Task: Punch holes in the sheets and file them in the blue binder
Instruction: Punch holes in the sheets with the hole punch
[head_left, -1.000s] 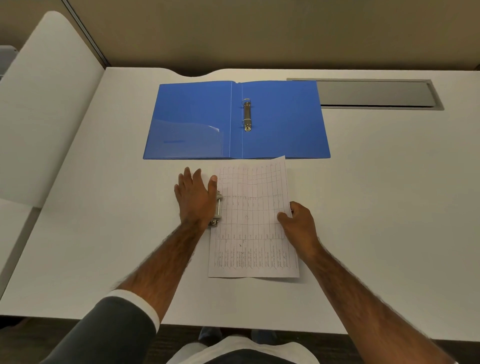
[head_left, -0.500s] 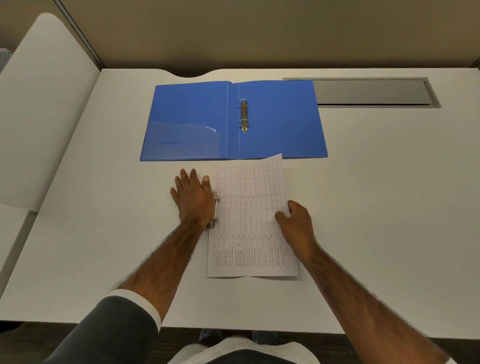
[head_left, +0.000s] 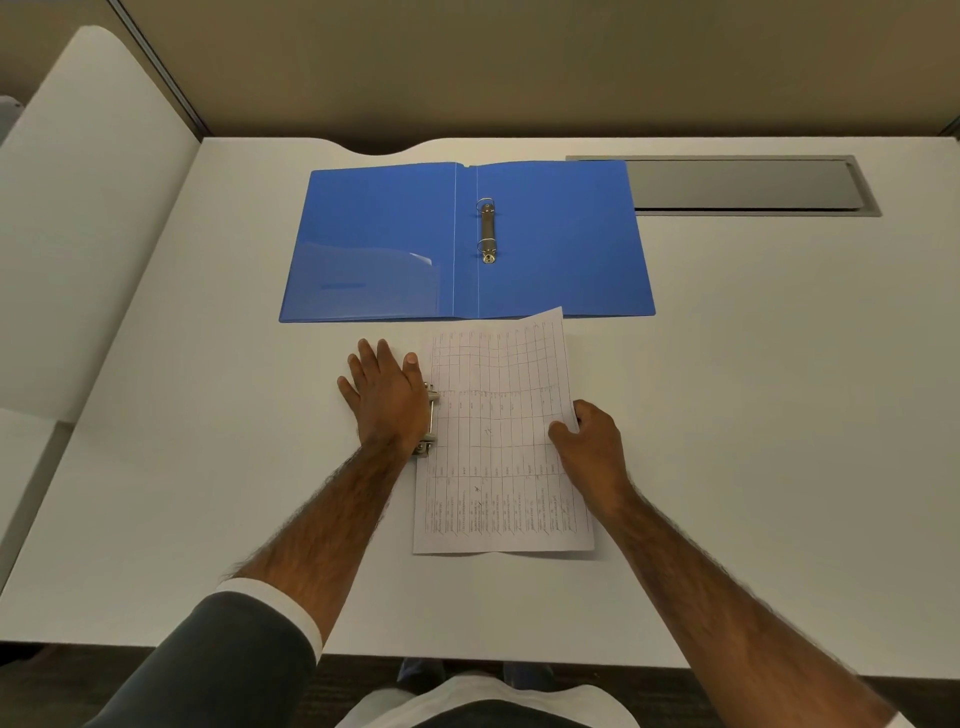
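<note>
An open blue binder (head_left: 561, 249) lies on the white table (head_left: 779, 415). The sheet (head_left: 498, 467) lies just before it. The right hand (head_left: 592, 441) pinches its right edge. The left hand (head_left: 387, 400), fingers straight, presses the hole punch (head_left: 430, 415) at its left edge.

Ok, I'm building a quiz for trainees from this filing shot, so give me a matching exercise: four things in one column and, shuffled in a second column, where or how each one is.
Things:
1 blue binder
2 hole punch
3 sheet
4 grey panel

States:
A pressed under the flat left hand
B set flush into the table, far right
C lying open, nothing on its rings
D pinched at its right edge by the right hand

Pairs: 1-C; 2-A; 3-D; 4-B
</note>
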